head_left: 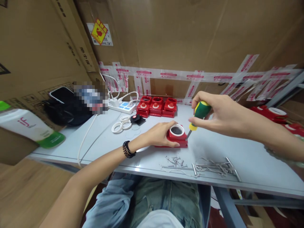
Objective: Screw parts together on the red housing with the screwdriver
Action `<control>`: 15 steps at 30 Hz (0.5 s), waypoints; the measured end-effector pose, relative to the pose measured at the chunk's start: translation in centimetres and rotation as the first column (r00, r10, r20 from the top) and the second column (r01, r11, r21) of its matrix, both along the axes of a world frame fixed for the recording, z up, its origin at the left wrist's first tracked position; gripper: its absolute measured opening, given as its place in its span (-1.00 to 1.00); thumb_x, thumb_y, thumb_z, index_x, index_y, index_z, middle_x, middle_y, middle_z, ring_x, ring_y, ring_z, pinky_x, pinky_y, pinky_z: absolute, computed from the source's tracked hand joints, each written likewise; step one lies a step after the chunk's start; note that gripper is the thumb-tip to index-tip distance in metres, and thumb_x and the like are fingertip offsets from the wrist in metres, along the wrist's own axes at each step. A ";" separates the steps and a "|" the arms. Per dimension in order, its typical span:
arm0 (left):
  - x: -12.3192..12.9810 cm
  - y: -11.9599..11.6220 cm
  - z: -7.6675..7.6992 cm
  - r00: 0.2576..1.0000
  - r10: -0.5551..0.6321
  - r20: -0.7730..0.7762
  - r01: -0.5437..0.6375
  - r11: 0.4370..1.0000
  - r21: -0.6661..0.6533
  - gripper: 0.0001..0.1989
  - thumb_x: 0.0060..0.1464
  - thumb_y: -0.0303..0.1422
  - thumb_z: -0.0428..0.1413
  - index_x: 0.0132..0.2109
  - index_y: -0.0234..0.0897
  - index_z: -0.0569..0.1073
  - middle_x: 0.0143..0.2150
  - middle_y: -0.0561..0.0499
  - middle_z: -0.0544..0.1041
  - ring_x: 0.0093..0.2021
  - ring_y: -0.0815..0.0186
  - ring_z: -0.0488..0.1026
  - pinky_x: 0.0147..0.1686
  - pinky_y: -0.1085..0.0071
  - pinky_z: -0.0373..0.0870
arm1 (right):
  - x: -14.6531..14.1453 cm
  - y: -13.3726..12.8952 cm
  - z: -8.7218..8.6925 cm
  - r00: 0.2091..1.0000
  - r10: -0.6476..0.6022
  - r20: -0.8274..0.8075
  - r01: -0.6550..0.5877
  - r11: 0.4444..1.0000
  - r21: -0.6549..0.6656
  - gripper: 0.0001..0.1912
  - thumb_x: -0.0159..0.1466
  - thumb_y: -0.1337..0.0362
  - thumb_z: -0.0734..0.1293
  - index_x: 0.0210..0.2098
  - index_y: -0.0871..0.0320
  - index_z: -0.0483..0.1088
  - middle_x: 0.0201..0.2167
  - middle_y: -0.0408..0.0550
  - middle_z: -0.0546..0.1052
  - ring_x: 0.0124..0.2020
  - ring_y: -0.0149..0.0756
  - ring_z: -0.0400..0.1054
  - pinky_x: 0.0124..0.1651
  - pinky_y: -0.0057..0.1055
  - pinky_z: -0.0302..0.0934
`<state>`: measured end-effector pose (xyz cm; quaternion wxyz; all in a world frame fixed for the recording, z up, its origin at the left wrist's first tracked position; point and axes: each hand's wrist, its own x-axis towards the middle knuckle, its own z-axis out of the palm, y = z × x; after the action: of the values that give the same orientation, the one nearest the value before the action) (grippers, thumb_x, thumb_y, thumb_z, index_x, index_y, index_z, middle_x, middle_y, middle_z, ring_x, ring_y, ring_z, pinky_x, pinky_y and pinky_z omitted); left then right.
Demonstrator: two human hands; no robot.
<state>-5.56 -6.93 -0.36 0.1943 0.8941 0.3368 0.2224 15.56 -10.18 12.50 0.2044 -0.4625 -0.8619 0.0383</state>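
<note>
A red box-shaped housing (184, 144) with a white ring and a dark round face on top rests on the table. My left hand (163, 134) is wrapped over its left side and presses it to the tabletop. In my right hand (211, 110) is a screwdriver (202, 110) with a green and yellow handle, tilted so its shaft runs down to the left. The tip meets the right corner of the housing; whether a screw sits there is too small to tell. Loose screws (175, 161) lie in front of the housing.
Metal T-shaped rods with string (213, 167) lie near the front edge. Three red housings (156, 107) stand at the back beside a power strip (123, 106). White rings (122, 124) lie left, near a bottle (30, 126). More red parts (270, 113) are at right.
</note>
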 end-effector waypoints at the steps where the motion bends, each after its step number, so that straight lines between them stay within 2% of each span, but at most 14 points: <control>1: 0.0 0.0 0.0 1.000 0.003 0.000 -0.003 1.000 -0.004 -0.31 -0.07 -0.04 0.29 0.14 -0.23 0.29 0.01 -0.15 0.55 -0.06 0.04 0.54 -0.12 0.23 0.43 | 0.0 0.0 0.0 1.000 -0.013 -0.007 0.013 1.000 0.011 -0.81 0.13 0.15 0.33 -0.32 0.06 0.27 -0.49 -0.12 0.48 -0.51 -0.28 0.29 -0.44 -0.29 0.13; 7: 0.0 -0.1 0.0 1.000 0.002 0.000 -0.002 1.000 -0.002 -0.31 -0.06 -0.03 0.29 0.14 -0.23 0.29 0.01 -0.15 0.55 -0.05 0.04 0.53 -0.11 0.22 0.43 | 0.3 0.3 -0.3 0.995 0.056 -0.078 -0.056 0.998 -0.003 -0.65 0.04 0.23 0.40 -0.20 0.07 0.25 -0.24 -0.04 0.53 -0.33 -0.19 0.39 -0.32 -0.26 0.22; 11: -0.1 0.0 0.0 1.000 0.007 -0.001 -0.007 1.000 0.001 -0.30 -0.06 -0.03 0.28 0.16 -0.21 0.28 0.05 -0.15 0.54 -0.03 0.03 0.53 -0.10 0.22 0.43 | 0.5 0.4 -0.8 0.997 -0.072 -0.031 0.074 0.994 0.081 -0.65 0.13 0.08 0.36 -0.19 0.07 0.22 -0.37 -0.06 0.48 -0.42 -0.20 0.35 -0.39 -0.26 0.18; 13: 0.0 0.0 0.1 1.000 0.008 -0.003 -0.008 1.000 -0.010 -0.31 -0.06 -0.04 0.29 0.16 -0.20 0.28 0.05 -0.15 0.54 -0.03 0.03 0.53 -0.09 0.22 0.43 | 0.6 0.5 -0.9 0.995 -0.097 -0.038 0.100 0.991 0.084 -0.62 0.13 0.10 0.36 -0.15 0.05 0.18 -0.39 -0.09 0.46 -0.44 -0.22 0.33 -0.42 -0.28 0.17; 15: 0.0 -0.1 0.1 1.000 0.008 -0.006 -0.009 1.000 -0.015 -0.31 -0.06 -0.05 0.29 0.15 -0.20 0.29 0.03 -0.14 0.55 -0.04 0.04 0.53 -0.09 0.22 0.43 | 0.6 0.6 -1.0 0.996 -0.062 -0.068 0.063 0.998 0.022 -0.55 0.08 0.18 0.40 -0.12 0.02 0.14 -0.36 -0.12 0.46 -0.43 -0.23 0.35 -0.41 -0.30 0.19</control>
<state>-5.58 -6.99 -0.24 0.1992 0.8917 0.3429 0.2180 16.19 -9.60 11.51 0.2399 -0.4852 -0.8400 0.0368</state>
